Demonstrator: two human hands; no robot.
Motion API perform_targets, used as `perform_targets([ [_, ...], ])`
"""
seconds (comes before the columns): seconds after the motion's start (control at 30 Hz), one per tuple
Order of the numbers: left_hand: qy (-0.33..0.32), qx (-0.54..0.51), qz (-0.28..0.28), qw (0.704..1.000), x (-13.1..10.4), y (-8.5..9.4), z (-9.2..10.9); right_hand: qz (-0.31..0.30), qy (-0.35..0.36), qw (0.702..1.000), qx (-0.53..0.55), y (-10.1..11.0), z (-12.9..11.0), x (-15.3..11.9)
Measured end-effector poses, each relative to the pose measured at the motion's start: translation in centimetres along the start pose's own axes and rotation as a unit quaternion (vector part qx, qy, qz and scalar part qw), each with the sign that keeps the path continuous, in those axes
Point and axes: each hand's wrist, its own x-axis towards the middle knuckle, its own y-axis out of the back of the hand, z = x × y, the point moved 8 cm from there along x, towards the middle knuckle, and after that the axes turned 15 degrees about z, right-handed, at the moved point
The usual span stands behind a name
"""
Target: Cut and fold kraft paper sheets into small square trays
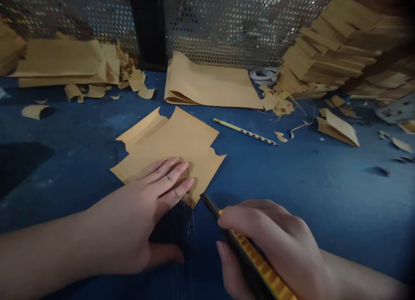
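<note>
A brown paper piece [181,135] with notched edges lies flat on the blue table. My left hand [142,209] rests on its lower part, fingers stretched out and pressing on a clear ruler [187,192] that runs toward the near edge of the view. In my right hand [272,235] is a black and yellow utility knife [256,265]. Its blade tip is beside the lower right edge of the paper, close to the bottom corner; whether it touches the paper I cannot tell.
Behind are a folded brown sheet [214,84], a tape roll [264,75], a pencil [246,132] and stacked paper [61,60] at left. A tall paper stack [333,40] leans at the right. Scraps lie about before a perforated metal panel [227,27].
</note>
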Motion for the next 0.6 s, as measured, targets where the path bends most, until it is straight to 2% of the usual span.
perform_targets([
  [0.17,0.001,0.000,0.000,1.000,0.07,-0.04,-0.01,0.027,-0.082,0.996,0.011,-0.02,0.67,-0.57],
  [0.6,0.003,-0.006,0.006,1.000,0.05,-0.11,-0.09,0.056,-0.030,0.997,-0.035,-0.12,-0.10,-0.19],
])
